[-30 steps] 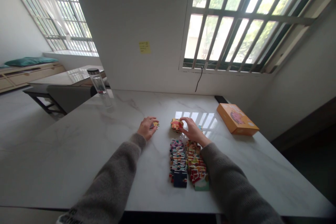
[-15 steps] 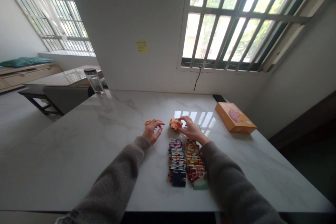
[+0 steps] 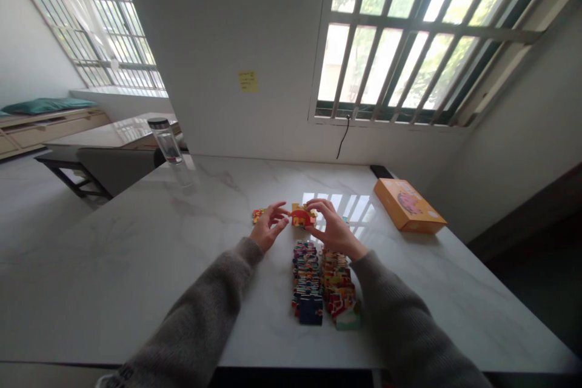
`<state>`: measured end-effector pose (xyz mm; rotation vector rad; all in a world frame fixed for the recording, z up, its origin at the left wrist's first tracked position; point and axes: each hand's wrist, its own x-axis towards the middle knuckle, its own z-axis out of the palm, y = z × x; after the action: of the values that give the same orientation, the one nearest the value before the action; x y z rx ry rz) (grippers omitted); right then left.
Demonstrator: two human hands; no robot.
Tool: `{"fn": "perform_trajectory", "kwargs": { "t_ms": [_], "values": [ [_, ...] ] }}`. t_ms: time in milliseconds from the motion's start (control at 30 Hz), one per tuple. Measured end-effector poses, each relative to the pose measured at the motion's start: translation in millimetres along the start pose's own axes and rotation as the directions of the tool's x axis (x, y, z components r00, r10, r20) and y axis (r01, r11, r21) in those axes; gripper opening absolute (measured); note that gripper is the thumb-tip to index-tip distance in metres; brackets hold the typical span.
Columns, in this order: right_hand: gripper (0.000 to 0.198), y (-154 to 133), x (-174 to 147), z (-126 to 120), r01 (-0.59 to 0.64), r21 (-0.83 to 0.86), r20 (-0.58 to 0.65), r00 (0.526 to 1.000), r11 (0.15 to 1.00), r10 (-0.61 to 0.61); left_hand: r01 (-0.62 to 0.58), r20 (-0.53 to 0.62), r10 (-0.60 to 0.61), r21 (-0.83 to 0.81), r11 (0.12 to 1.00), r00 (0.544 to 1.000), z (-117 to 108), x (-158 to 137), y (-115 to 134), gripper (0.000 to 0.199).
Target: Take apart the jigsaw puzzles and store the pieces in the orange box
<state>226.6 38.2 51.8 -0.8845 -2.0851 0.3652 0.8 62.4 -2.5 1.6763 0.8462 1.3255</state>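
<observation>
I have both hands on one small clump of puzzle pieces [image 3: 301, 216] just above the centre of the frame: my right hand [image 3: 334, 229] pinches its right edge between thumb and fingertips, and my left hand [image 3: 269, 229] comes in from the left with fingers spread, its fingertips at or just short of the clump's left edge. Whether the left hand actually grips it I cannot tell. The clump seems lifted slightly off the marble table [image 3: 136, 267], though the angle makes that uncertain.

Just left of my left fingers a loose piece [image 3: 257, 214] lies on the table. Below the hands, two stacked rows of pieces [image 3: 322, 282] run toward the bottom of the frame.

The clump looks to be several pieces joined or stacked, so a pinch at one edge could let it buckle and shed pieces onto the rows below. My right forearm passes close over the right row; a drop of the wrist could knock it askew.

The clump's print is too small to read, and my right palm hides its near right part. The orange box [image 3: 409, 205] at right of centre and the clear bottle [image 3: 167, 142] at upper left stand well apart. My sleeves are cut off by the bottom edge.
</observation>
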Motion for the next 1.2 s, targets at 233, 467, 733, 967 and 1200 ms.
{"fn": "perform_trajectory", "kwargs": {
  "t_ms": [233, 467, 733, 967, 1200],
  "values": [
    [0.023, 13.8, -8.8, -14.7, -0.014, -0.091, 0.001, 1.000, 0.996, 0.014, 0.021, -0.041, -0.019, 0.055, 0.998, 0.999, -7.0, 1.6, 3.9, 0.044],
    [0.022, 97.3, -57.0, -64.5, -0.365, -0.236, 0.015, 0.925, 0.901, 0.379, -0.007, -0.069, 0.028, 0.295, 0.956, 0.997, -20.3, 1.6, -2.7, 0.026],
    [0.018, 103.0, -64.2, -50.6, -0.410, -0.430, 0.073, 0.872, 0.804, 0.484, -0.289, 0.147, 0.250, 0.572, 0.768, 0.957, 1.6, 12.6, -10.2, 0.026],
    [0.020, 99.3, -64.8, -49.1, -0.452, -0.429, 0.038, 0.856, 0.782, 0.515, -0.314, 0.239, 0.208, 0.624, 0.716, 0.949, 23.5, 36.7, -12.0, 0.027],
    [0.025, 97.4, -64.0, -50.2, -0.446, -0.407, 0.055, 0.859, 0.797, 0.509, -0.268, 0.196, 0.187, 0.597, 0.756, 0.963, 25.4, 40.0, -14.7, 0.015]
  ]
}}
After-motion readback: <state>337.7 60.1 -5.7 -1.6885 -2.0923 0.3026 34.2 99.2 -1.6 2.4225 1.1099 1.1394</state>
